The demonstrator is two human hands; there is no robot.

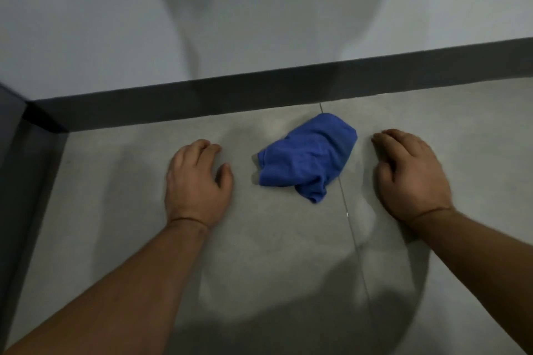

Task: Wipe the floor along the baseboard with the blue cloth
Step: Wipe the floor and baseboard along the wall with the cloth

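The cloth (308,155) is lying crumpled, probably soft and light; bunching its middle should work. Left hand (196,181) and right hand (409,173) are resting loosely curled, holding nothing.

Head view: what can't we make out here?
- Floor under the blue cloth: covered by the crumpled cloth.
- Palms of left hand and right hand: face down, hidden.
- Baseboard ends: the frame's right edge and a dark panel at left cut them off.
- Dirt on the floor: dim, shadowed.

Crumpled blue cloth (310,155) near dark baseboard (259,95)
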